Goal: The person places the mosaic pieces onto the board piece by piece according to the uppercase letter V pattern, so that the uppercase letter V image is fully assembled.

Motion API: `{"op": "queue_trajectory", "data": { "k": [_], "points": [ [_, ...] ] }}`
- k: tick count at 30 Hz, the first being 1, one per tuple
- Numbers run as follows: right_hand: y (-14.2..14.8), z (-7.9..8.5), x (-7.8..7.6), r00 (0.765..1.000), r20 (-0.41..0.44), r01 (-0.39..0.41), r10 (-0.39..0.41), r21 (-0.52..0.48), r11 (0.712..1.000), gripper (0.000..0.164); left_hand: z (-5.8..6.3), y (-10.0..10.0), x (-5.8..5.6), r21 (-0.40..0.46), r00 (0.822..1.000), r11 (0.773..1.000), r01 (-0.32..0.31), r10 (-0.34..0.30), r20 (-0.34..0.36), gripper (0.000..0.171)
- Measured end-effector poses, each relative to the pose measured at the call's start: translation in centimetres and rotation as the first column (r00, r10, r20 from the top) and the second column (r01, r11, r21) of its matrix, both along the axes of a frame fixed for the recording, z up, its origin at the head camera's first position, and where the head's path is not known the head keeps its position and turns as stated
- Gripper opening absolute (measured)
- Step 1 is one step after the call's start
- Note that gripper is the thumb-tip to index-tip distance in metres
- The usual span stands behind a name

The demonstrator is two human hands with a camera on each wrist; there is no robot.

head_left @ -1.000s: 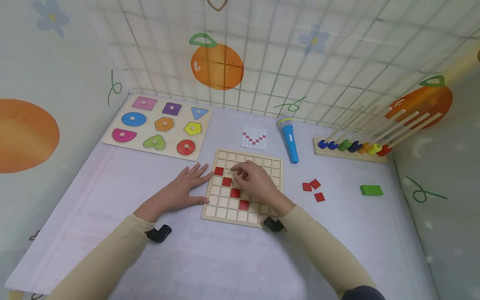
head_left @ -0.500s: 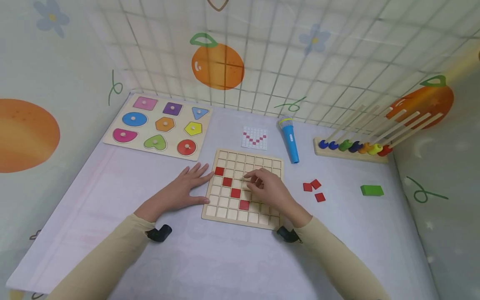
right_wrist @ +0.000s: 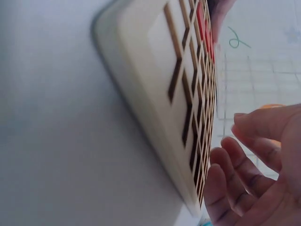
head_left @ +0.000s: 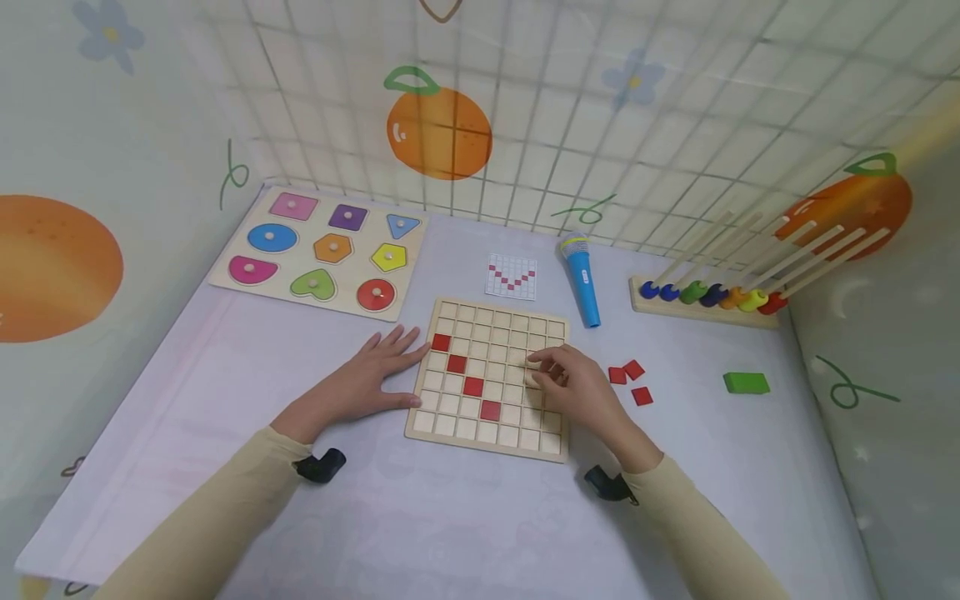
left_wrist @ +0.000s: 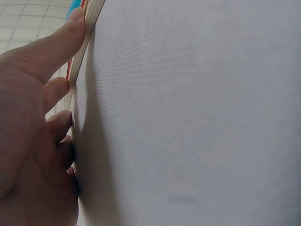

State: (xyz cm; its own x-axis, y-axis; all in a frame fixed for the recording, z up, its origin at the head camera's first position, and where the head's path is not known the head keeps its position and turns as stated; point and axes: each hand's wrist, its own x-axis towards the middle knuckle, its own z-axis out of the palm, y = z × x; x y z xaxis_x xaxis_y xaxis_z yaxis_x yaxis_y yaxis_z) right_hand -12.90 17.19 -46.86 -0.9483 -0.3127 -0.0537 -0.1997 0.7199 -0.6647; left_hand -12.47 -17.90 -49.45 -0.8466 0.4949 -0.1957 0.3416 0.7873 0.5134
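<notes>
A wooden grid board (head_left: 480,328) lies in the middle of the table, with several red square tiles (head_left: 473,387) set in a diagonal down its left half. My left hand (head_left: 367,377) is spread flat on the table, thumb and fingertips right at the board's left edge. In the left wrist view the thumb (left_wrist: 56,49) touches the board's side. Over the board's right side hovers my right hand (head_left: 581,387), its fingers loosely bent. The right wrist view shows a gap between thumb and index finger with nothing in it. Beyond the board lies a pattern card (head_left: 512,277) with a red V.
Loose red tiles (head_left: 642,396) lie right of the board, and a green block (head_left: 746,383) farther right. A blue toy microphone (head_left: 582,283) is behind them. A shape puzzle board (head_left: 315,308) sits back left. At back right stands a rack (head_left: 705,310) with upright pegs and coloured beads.
My right hand has moved right across the board, from near the upper left cells to its right edge. My left hand stays at the left edge; the tiles have not moved.
</notes>
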Motion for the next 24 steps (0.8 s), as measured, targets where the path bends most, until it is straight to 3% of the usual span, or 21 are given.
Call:
{"op": "queue_trajectory", "data": {
  "k": [10, 24],
  "points": [
    [2.5, 0.2, 0.5, 0.998, -0.01, 0.07, -0.069, 0.052, 0.996, 0.027, -0.2, 0.0, 0.0, 0.008, 1.0, 1.0, -0.006, 0.006, 0.001, 0.089],
    [6.8, -0.4, 0.1, 0.993, -0.068, 0.104, -0.096, 0.141, 0.985, 0.026, -0.2, 0.0, 0.1, 0.0, 1.0, 1.0, -0.012, 0.012, -0.004, 0.09]
  ]
}}
